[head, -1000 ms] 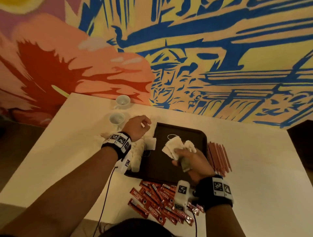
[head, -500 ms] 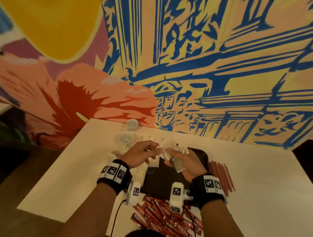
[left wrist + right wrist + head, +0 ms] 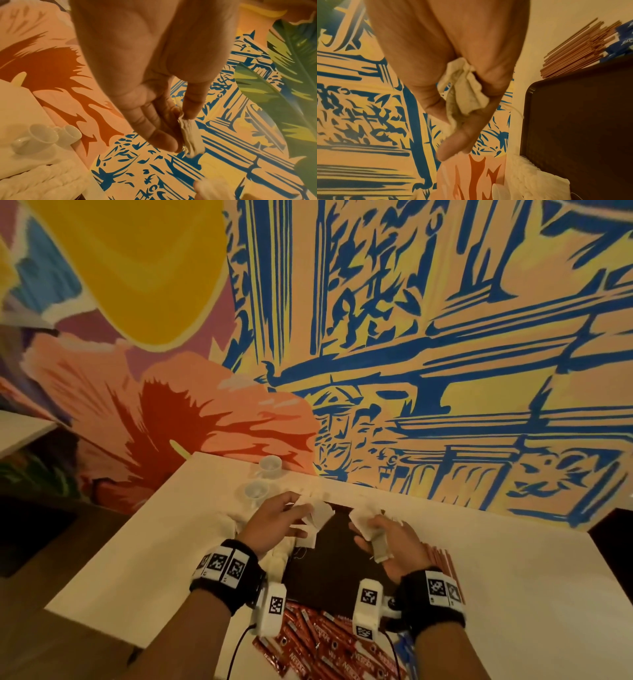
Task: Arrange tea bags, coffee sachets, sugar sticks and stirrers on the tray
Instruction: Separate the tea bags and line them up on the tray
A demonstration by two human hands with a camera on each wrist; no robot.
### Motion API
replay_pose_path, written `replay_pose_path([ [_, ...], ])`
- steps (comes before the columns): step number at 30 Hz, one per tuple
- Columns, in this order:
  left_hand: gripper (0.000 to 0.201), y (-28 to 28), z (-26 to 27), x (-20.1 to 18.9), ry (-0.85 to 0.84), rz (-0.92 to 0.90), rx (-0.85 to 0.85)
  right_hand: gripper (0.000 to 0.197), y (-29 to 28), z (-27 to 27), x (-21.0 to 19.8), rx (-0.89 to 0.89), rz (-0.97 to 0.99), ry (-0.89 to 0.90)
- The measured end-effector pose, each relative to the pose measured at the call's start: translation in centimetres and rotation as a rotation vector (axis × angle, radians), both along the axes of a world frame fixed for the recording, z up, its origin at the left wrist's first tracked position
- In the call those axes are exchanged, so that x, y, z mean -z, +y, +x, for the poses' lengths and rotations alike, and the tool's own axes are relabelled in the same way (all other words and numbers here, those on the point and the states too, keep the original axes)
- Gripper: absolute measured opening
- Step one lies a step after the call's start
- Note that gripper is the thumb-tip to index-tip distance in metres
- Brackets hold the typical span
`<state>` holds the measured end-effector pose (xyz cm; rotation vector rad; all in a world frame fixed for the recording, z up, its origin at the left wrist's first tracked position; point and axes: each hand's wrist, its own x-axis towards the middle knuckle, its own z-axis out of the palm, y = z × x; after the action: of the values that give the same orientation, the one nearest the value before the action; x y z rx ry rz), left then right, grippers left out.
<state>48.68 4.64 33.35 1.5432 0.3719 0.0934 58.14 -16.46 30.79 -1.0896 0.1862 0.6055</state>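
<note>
Both hands hover over the far end of the dark brown tray [image 3: 329,573]. My left hand [image 3: 301,518] pinches a few white tea bags [image 3: 320,513] between thumb and fingers; the left wrist view shows the pinched tea bags [image 3: 190,134] in that hand [image 3: 181,121]. My right hand [image 3: 370,529] grips a bunch of tea bags [image 3: 363,518], which the right wrist view shows tucked in its palm [image 3: 464,92]. A row of tea bags [image 3: 281,556] lies along the tray's left edge. Red coffee sachets [image 3: 318,642] are heaped near me. Stirrers [image 3: 442,559] lie right of the tray.
Two white cups [image 3: 270,465] [image 3: 257,491] stand at the table's far left, by the painted wall. Blue sugar sticks [image 3: 624,39] lie beside the stirrers [image 3: 573,50]. The white table [image 3: 531,577] stretches out to the right. A cable hangs from my left wrist.
The hands met over the tray, then drew apart; my left hand now holds tea bags taken from the right hand's bunch. The head camera has tilted up toward the wall.
</note>
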Motion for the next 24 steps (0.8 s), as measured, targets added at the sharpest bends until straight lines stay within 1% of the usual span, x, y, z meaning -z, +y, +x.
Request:
replay_pose_path([
  [3,0.021,-0.3,-0.8,-0.1,0.002,-0.029,-0.042,0.036,-1.4,0.2,0.0,0.017,0.003,-0.02],
  [5,0.02,-0.6,-1.2,-0.3,0.003,-0.023,-0.051,0.046,-1.7,0.0,-0.3,-0.02,-0.03,-0.062],
  [6,0.019,-0.7,-1.4,-0.3,0.005,-0.021,-0.049,0.046,-1.6,-0.3,-0.5,-0.043,-0.052,-0.087],
  [9,0.017,-1.1,-1.6,-0.4,-0.002,-0.023,-0.026,0.03,-0.5,-1.4,-1.1,-0.134,-0.117,-0.133],
  [12,0.014,-1.5,-1.5,-0.8,-0.011,-0.013,0.002,0.02,0.7,-1.9,-1.6,-0.3,-0.196,-0.157],
  [13,0.014,-1.5,-1.4,-0.9,-0.015,-0.01,0.005,0.02,1.0,-2.0,-1.7,-0.354,-0.208,-0.17],
  [15,0.015,-1.5,-1.1,-1.1,-0.03,-0.008,0.004,0.03,1.4,-2.1,-1.8,-0.437,-0.214,-0.224],
  [16,0.016,-1.4,-0.9,-1.2,-0.038,-0.006,0.003,0.032,1.5,-2.1,-2.0,-0.458,-0.217,-0.261],
  [18,0.017,-1.3,-0.6,-1.3,-0.046,-0.009,0.003,0.023,1.8,-1.9,-2.3,-0.45,-0.228,-0.342],
  [20,0.015,-1.1,-0.5,-1.7,-0.034,-0.035,0.0,0.017,2.1,-1.5,-2.3,-0.402,-0.275,-0.419],
  [22,0.019,-0.8,-0.3,-2.1,0.013,-0.063,0.018,0.022,2.4,-0.8,-2.1,-0.37,-0.322,-0.484],
  [24,0.032,-0.2,-0.1,-2.1,0.088,-0.062,0.072,0.026,2.6,-0.2,-1.9,-0.372,-0.376,-0.55],
])
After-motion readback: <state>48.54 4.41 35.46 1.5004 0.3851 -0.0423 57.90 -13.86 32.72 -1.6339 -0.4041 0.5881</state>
